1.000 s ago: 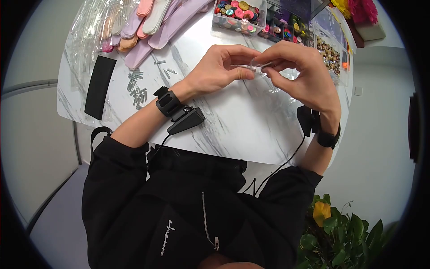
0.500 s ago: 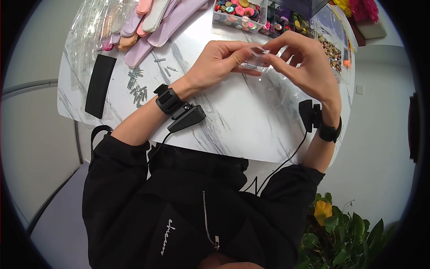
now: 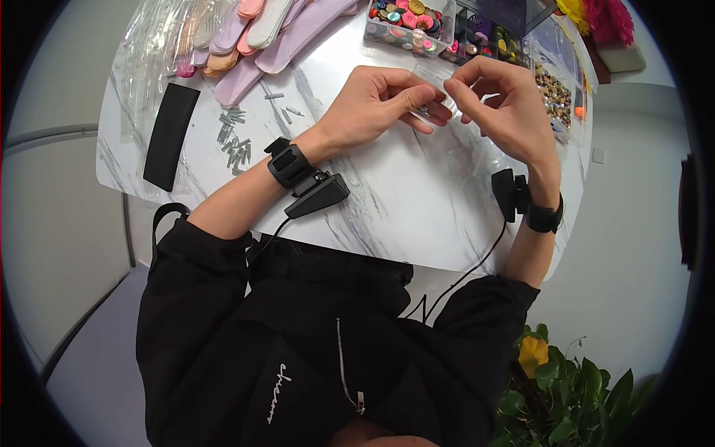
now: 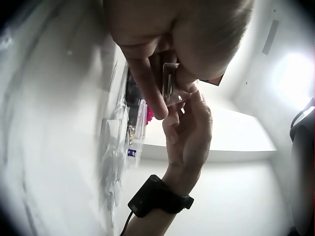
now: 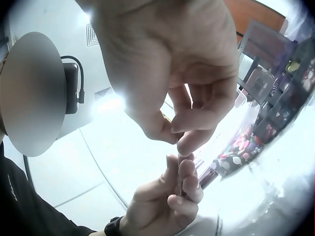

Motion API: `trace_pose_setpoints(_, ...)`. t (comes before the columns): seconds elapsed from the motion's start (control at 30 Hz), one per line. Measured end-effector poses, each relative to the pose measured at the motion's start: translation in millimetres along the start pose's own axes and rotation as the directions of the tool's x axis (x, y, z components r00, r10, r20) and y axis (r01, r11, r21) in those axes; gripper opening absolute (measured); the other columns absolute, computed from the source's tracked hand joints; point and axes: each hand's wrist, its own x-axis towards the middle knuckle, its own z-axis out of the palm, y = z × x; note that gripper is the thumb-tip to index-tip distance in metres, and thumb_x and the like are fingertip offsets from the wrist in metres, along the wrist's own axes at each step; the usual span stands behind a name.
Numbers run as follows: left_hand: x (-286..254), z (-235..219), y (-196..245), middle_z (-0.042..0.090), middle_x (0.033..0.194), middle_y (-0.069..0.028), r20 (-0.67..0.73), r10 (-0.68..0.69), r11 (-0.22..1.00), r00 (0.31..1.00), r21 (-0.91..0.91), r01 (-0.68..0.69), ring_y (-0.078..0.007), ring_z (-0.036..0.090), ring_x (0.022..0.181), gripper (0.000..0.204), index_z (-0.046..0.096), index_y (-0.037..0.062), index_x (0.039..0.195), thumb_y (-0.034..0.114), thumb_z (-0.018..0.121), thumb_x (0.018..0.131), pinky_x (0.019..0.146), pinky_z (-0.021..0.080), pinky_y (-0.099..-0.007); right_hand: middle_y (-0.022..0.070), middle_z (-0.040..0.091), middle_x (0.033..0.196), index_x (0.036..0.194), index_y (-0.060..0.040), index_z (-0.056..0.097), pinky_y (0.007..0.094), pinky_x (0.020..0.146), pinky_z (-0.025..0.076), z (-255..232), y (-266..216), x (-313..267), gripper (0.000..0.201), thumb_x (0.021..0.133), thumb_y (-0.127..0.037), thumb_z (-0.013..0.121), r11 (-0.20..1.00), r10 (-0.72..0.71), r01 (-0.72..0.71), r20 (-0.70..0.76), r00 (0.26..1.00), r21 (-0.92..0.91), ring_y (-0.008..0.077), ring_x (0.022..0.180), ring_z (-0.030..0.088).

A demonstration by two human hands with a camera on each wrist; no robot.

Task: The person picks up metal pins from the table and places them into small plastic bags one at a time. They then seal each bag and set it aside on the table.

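Note:
Between thumb and fingers, my left hand holds a small clear plastic bag. Small silvery pieces show at the left fingertips in the head view. My right hand meets it from the other side, thumb and index finger pinching the bag's thin upper edge, as the right wrist view shows. Both hands are raised over the white marbled table. On the table left of the left hand lie several small grey metal rods.
A clear box of colourful buttons and a dark divided box stand at the back, beads to their right. Pastel flat strips, clear plastic sleeves and a black strip lie left. Crumpled clear plastic lies under the right hand.
The clear bag has been turned in the fingers, and the left thumb now lies across it. Both hands have shifted slightly. The rods on the table are unchanged.

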Motion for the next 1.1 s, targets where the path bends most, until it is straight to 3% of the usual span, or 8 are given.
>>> trace_pose_setpoints(0.13,0.7,1.1,-2.4,0.069,0.098,-0.0164,0.009,-0.017,1.0,1.0,-0.006,0.017,-0.0218,0.068,0.092,0.032,0.062,-0.0072,0.109,0.021,0.053,0.098,0.074,0.059,-0.0287,-0.0016,0.06,0.073,0.082,-0.0017,0.06,0.018,0.053,0.043,2.7,3.9,2.0,0.016,0.087,-0.017,0.062,0.992,-0.098,0.096,-0.018,0.995,-0.077,0.0038,0.061,0.056)
trace_pose_setpoints(0.27,0.1,1.3,-1.6,0.069,0.096,-0.0162,0.004,-0.066,0.998,0.998,-0.014,0.066,-0.0209,0.069,0.088,0.031,0.063,-0.0069,0.107,0.021,0.054,0.097,0.071,0.059,-0.0275,-0.003,0.057,0.071,0.08,-0.0019,0.058,0.0176,0.053,0.041,4.3,7.9,3.7,0.016,0.087,-0.016,0.061,0.991,-0.125,0.125,0.0,0.992,-0.044,0.0025,0.061,0.052)
trace_pose_setpoints(0.43,-1.8,0.3,3.5,0.069,0.091,-0.015,0.021,-0.115,0.993,0.993,0.031,0.114,-0.0197,0.07,0.081,0.029,0.064,-0.0062,0.102,0.021,0.056,0.096,0.065,0.058,-0.0255,-0.0039,0.055,0.069,0.079,-0.0016,0.058,0.0182,0.051,0.038,4.9,8.2,3.5,0.016,0.087,-0.015,0.061,0.999,-0.021,0.019,0.04,0.999,0.045,0.0025,0.059,0.048)
trace_pose_setpoints(0.53,-2.6,2.0,1.0,0.07,0.089,-0.0149,0.033,-0.118,0.993,0.993,0.024,0.117,-0.0185,0.07,0.08,0.025,0.065,-0.0059,0.1,0.018,0.058,0.095,0.063,0.058,-0.0247,-0.0038,0.051,0.063,0.075,-0.001,0.055,0.0198,0.048,0.034,8.5,9.4,3.8,0.019,0.087,-0.015,0.06,0.998,-0.068,0.068,0.107,0.992,0.003,0.0024,0.056,0.043)
trace_pose_setpoints(0.7,-3.7,3.4,0.5,0.07,0.085,-0.0138,0.06,-0.145,0.989,0.988,0.011,0.144,-0.0176,0.07,0.079,0.022,0.066,-0.0061,0.095,0.015,0.06,0.094,0.062,0.058,-0.0244,-0.0033,0.044,0.056,0.068,-0.0005,0.05,0.0215,0.045,0.03,13.4,0.9,0.9,0.025,0.086,-0.014,0.06,0.991,-0.134,0.136,0.088,0.987,-0.016,0.0025,0.052,0.038)
trace_pose_setpoints(0.8,-5.1,4.0,-2.0,0.07,0.084,-0.0129,0.062,-0.136,0.991,0.989,0.023,0.135,-0.0174,0.07,0.078,0.021,0.066,-0.0059,0.094,0.014,0.059,0.094,0.062,0.058,-0.0245,-0.0027,0.04,0.053,0.064,-0.0001,0.044,0.0224,0.044,0.028,18.2,8.6,2.8,0.028,0.085,-0.012,0.06,0.973,-0.214,0.22,0.086,0.973,-0.072,0.0031,0.05,0.036)
trace_pose_setpoints(1.1,-6.0,4.6,-3.7,0.069,0.083,-0.0106,0.054,-0.08,0.995,0.995,0.065,0.076,-0.0176,0.07,0.078,0.017,0.066,-0.0048,0.093,0.01,0.057,0.094,0.063,0.057,-0.0239,0.0014,0.038,0.052,0.063,0.0013,0.042,0.0254,0.042,0.029,22.6,0.4,0.1,0.027,0.081,-0.009,0.059,0.966,-0.219,0.22,0.021,0.975,-0.139,0.0065,0.047,0.035)
